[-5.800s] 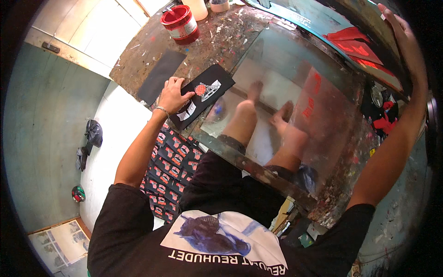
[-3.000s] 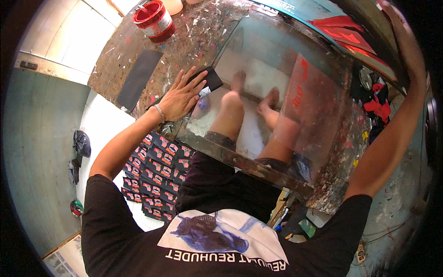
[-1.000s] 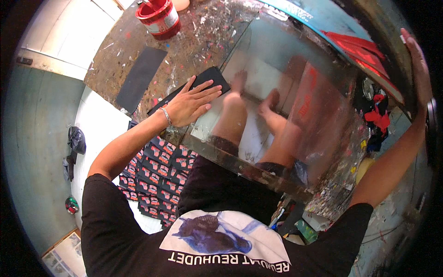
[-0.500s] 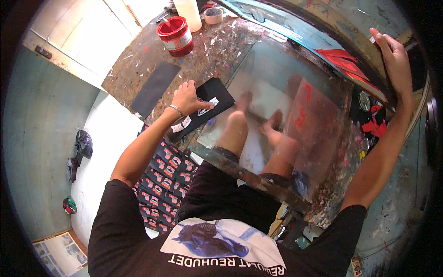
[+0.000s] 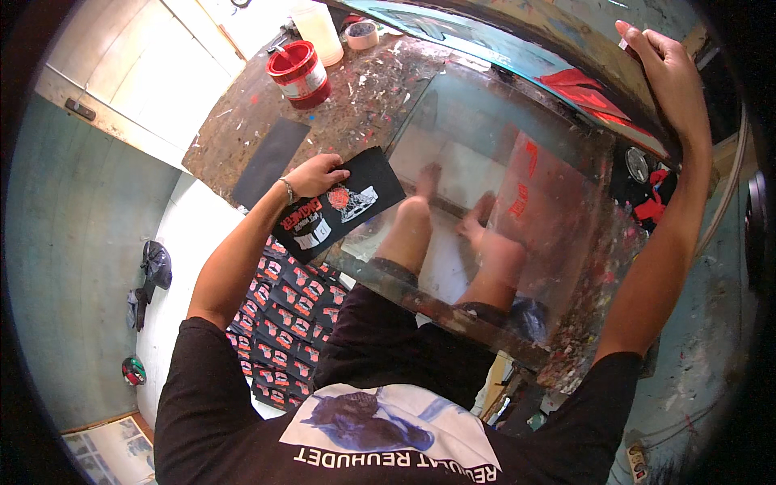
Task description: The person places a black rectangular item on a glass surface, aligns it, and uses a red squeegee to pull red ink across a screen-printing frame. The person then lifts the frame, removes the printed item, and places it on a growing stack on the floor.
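My left hand (image 5: 319, 175) pinches the upper edge of a black printed panel (image 5: 373, 168), with red and white designs on its face. The panel lies tilted over the left side of a glass plate (image 5: 582, 153) and the table. Through the glass my legs show, and red print marks (image 5: 521, 202) are on its right part. At the upper right, my right hand (image 5: 667, 73) is closed at the outer edge of a raised screen-printing frame (image 5: 533, 36). Its mesh is bluish, with red ink (image 5: 578, 93) spread near the lower end.
A plain black panel (image 5: 271, 158) lies on the stained table (image 5: 234, 121). Behind it stand a red ink tub (image 5: 299, 77), a pale plastic container (image 5: 319, 32) and a tape roll (image 5: 361, 35). Several printed black panels (image 5: 287, 323) are laid out below at the left.
My left hand has drawn back to the panel's upper edge, uncovering more of its red and white print. The panel has turned slightly. My right hand has shifted a little up and left.
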The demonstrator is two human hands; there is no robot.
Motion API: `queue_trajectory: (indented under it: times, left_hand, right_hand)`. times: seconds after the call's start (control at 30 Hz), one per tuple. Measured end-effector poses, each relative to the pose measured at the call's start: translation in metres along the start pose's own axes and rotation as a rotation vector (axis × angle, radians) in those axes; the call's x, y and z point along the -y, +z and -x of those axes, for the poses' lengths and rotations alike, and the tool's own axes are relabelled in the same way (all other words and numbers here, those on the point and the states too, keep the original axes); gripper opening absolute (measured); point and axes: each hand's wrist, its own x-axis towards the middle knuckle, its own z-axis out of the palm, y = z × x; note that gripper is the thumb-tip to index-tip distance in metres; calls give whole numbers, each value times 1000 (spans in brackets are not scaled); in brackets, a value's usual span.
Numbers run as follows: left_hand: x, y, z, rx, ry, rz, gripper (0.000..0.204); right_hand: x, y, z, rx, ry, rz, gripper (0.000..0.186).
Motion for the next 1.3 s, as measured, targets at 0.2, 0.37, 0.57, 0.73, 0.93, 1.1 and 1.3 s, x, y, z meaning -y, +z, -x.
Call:
queue_trajectory:
  times: [0.2,0.37,0.57,0.73,0.93,1.1,1.3]
  left_hand:
    - [-81,-5,-6,137,-545,1118,17]
    - [-121,51,-35,52,-533,1245,18]
    - [-98,103,-66,6,-535,837,22]
    - [-83,93,-67,92,-511,948,24]
    - [-123,118,-143,127,-500,978,26]
    - [-141,148,-239,80,-379,859,23]
    - [-151,151,-250,99,-353,790,25]
  right_hand:
    - [20,-6,11,-113,0,114,58]
    - [61,-19,19,-119,95,34,49]
    - [51,-12,16,-184,34,57,53]
    - [53,-23,18,-100,89,18,55]
    - [51,-26,10,-55,65,-3,53]
    - [53,-37,7,-40,62,33,51]
    - [38,-36,4,-53,-45,51,50]
